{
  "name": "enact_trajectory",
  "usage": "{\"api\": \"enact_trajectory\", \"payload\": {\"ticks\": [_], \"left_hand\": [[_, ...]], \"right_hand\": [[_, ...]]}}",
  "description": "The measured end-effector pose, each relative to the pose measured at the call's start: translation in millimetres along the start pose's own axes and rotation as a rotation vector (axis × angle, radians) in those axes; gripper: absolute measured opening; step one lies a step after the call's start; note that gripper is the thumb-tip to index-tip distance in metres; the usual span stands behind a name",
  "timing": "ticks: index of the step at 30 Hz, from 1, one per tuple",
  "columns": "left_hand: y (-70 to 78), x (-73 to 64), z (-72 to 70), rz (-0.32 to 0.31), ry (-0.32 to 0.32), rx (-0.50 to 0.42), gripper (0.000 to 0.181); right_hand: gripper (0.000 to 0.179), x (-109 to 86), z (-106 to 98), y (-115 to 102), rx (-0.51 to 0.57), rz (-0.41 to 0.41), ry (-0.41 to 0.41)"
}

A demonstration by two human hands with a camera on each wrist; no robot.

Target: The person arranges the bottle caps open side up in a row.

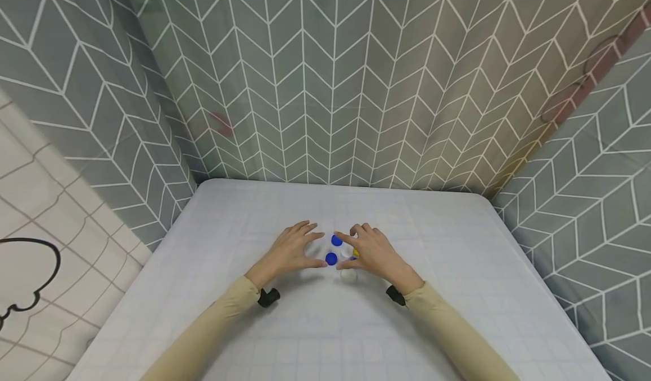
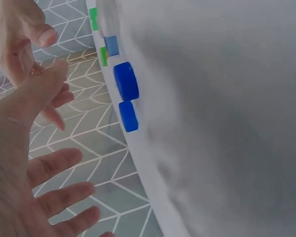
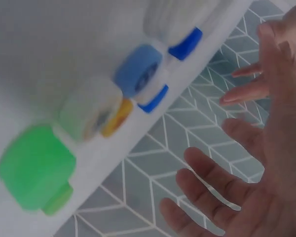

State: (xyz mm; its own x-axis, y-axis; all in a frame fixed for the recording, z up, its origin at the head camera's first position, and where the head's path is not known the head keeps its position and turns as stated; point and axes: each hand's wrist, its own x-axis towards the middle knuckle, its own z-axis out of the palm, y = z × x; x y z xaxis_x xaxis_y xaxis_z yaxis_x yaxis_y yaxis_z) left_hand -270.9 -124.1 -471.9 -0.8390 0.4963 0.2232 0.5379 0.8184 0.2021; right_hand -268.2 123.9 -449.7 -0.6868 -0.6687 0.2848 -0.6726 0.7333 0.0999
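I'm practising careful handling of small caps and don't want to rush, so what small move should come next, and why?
I'd probably lower the left grip toward the nearer blue cap. In the head view its thumb appears right beside that cap, yet the left wrist view shows it holding nothing, hovering above the table.

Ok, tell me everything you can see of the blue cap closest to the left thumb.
The blue cap is a short, round piece in one even deep blue, and it looks like plastic. It lies flat on the white table, between the left hand and the right hand. The left wrist view shows a gap to both hands, so neither touches it. The head view shows it apart from the second blue cap farther from the person. Its underside is hidden.
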Motion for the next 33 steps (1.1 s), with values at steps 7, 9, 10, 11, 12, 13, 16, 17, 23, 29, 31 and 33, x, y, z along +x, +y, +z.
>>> {"api": "enact_trajectory", "payload": {"ticks": [7, 9, 10, 11, 12, 13, 16, 17, 23, 29, 31, 33], "left_hand": [[2.4, 9.2, 13.3, 0.01, -0.071, -0.046, 0.062], [2.8, 11.4, 17.3, 0.011, -0.093, -0.054, 0.059], [3.0, 12.1, 19.3, 0.009, -0.102, -0.055, 0.058], [3.4, 12.6, 20.9, 0.008, -0.11, -0.063, 0.057], [3.6, 12.9, 22.2, 0.008, -0.114, -0.07, 0.055], [3.8, 13.2, 23.4, 0.006, -0.117, -0.078, 0.053], [4.4, 13.8, 25.5, 0.002, -0.112, -0.094, 0.045], [4.6, 14.2, 25.6, 0.004, -0.109, -0.098, 0.043], [6.7, 17.2, 23.9, 0.025, -0.112, -0.091, 0.033], [8.2, 17.5, 26.3, 0.033, -0.111, -0.11, 0.032], [8.7, 17.3, 26.6, 0.029, -0.106, -0.131, 0.031], [9.0, 17.2, 25.8, 0.024, -0.1, -0.15, 0.031]], "right_hand": [[0.064, 5.9, 17.1, -7.4, 0.011, -0.04, -0.026], [0.059, 8.0, 21.0, -9.5, 0.015, -0.045, -0.041], [0.056, 9.0, 22.7, -10.5, 0.016, -0.046, -0.046], [0.051, 9.8, 24.2, -11.5, 0.016, -0.047, -0.055], [0.047, 10.5, 25.5, -12.2, 0.016, -0.049, -0.063], [0.043, 11.0, 26.7, -12.8, 0.02, -0.047, -0.069], [0.033, 12.1, 28.7, -13.9, 0.043, -0.032, -0.078], [0.031, 12.5, 29.0, -14.1, 0.051, -0.028, -0.076], [0.025, 15.4, 30.0, -15.1, 0.062, -0.054, -0.034], [0.022, 14.2, 29.9, -17.2, 0.08, -0.065, -0.037], [0.022, 13.3, 29.1, -17.5, 0.099, -0.051, -0.044], [0.022, 13.2, 28.0, -17.5, 0.121, -0.035, -0.046]]}}
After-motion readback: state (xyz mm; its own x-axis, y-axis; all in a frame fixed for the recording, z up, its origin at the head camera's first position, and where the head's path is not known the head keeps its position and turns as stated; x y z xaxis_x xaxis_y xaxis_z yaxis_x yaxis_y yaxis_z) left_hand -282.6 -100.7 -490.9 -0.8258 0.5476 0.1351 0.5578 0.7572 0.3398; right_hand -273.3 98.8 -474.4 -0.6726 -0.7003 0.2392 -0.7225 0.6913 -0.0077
